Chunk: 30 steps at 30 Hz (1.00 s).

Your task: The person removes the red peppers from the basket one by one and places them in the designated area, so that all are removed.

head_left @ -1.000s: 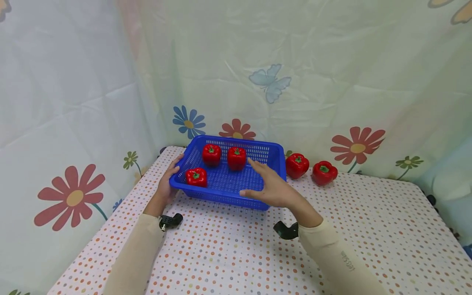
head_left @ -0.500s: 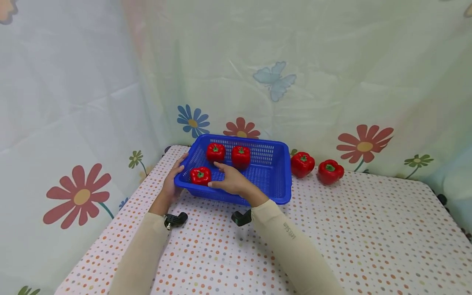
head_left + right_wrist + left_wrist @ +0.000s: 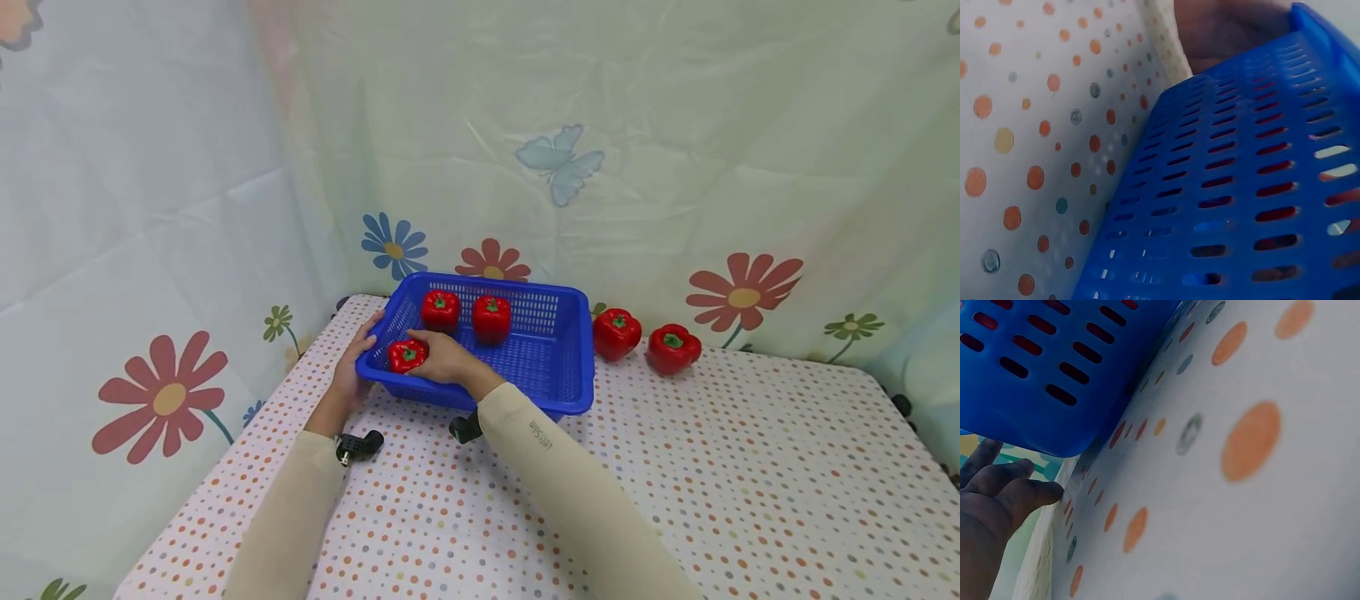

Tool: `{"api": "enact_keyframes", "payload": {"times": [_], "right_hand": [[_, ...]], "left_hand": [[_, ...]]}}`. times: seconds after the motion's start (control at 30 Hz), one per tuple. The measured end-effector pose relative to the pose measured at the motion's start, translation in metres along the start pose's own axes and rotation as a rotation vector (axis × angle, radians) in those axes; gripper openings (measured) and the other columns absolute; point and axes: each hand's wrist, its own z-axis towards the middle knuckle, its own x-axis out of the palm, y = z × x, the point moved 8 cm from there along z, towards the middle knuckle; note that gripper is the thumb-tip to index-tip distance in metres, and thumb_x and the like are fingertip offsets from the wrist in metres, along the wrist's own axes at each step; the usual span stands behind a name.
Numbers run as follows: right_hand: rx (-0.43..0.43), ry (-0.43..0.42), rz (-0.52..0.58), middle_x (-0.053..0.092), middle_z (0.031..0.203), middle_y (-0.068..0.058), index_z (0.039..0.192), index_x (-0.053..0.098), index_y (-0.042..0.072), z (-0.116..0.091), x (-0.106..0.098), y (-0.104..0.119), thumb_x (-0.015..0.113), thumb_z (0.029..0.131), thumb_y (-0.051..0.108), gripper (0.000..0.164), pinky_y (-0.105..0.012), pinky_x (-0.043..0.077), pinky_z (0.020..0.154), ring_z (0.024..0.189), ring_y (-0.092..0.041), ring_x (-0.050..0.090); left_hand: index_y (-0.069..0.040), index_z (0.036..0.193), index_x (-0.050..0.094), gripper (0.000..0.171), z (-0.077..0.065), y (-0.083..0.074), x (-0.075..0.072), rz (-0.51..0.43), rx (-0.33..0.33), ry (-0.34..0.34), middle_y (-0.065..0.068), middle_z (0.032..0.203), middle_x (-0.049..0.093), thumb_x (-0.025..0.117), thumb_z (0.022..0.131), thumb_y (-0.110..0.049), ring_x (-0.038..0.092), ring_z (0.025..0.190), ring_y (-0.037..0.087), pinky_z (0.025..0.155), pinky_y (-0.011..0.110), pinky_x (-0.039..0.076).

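Note:
A blue perforated plastic basket [image 3: 576, 358] sits on the dotted table. Inside it, a red bell pepper [image 3: 403, 357] lies in the front left corner. My right hand [image 3: 448, 362] reaches over the front rim and grips this pepper, thumb on the near side and fingers on the far side. Two more red bell peppers, one at the back left [image 3: 440, 312] and another [image 3: 491, 321] beside it, stand upright inside. My left hand [image 3: 349, 367] rests along the basket's left outer wall, fingers extended. The left wrist view shows its fingers [image 3: 1007, 481] by the basket's lower corner.
Two red bell peppers, a nearer-left one [image 3: 617, 335] and one farther right [image 3: 672, 349], stand on the table right of the basket. A printed curtain [image 3: 450, 125] hangs behind the table [image 3: 750, 467] and along its left side.
My right hand has moved left across the basket and taken hold of the front left bell pepper. My left hand has stayed at the basket's left side. The head view has shifted slightly.

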Motion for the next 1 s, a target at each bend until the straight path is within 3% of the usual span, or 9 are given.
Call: {"api": "enact_keyframes", "payload": {"times": [0.2, 0.6, 1.0], "right_hand": [[-0.008, -0.016, -0.018, 0.050, 0.148, -0.013, 0.148, 0.044, 0.015, 0.001, -0.001, 0.002, 0.076, 0.085, 0.021, 0.070, -0.050, 0.040, 0.111, 0.132, -0.032, 0.050], [0.035, -0.023, -0.004, 0.050, 0.146, -0.014, 0.146, 0.045, 0.016, 0.001, 0.000, 0.000, 0.076, 0.085, 0.019, 0.068, -0.051, 0.040, 0.111, 0.131, -0.033, 0.050], [0.084, -0.153, 0.039, 0.048, 0.135, -0.018, 0.135, 0.049, 0.016, -0.003, -0.012, -0.007, 0.083, 0.077, 0.029, 0.068, -0.053, 0.046, 0.102, 0.124, -0.034, 0.048]], "left_hand": [[-0.032, 0.155, 0.026, 0.052, 0.001, 0.001, 0.002, -0.022, 0.004, 0.007, 0.004, 0.165, 0.015, 0.029, 0.104, -0.029, 0.019, 0.150, 0.035, 0.119, 0.058, 0.020], [-0.032, 0.156, 0.024, 0.053, 0.002, 0.001, -0.001, -0.008, 0.005, 0.006, 0.004, 0.165, 0.014, 0.028, 0.104, -0.029, 0.020, 0.150, 0.036, 0.118, 0.058, 0.022], [-0.031, 0.156, 0.023, 0.053, 0.002, -0.001, 0.000, -0.019, 0.007, 0.017, 0.004, 0.165, 0.014, 0.027, 0.104, -0.028, 0.022, 0.149, 0.037, 0.118, 0.058, 0.022]]}}
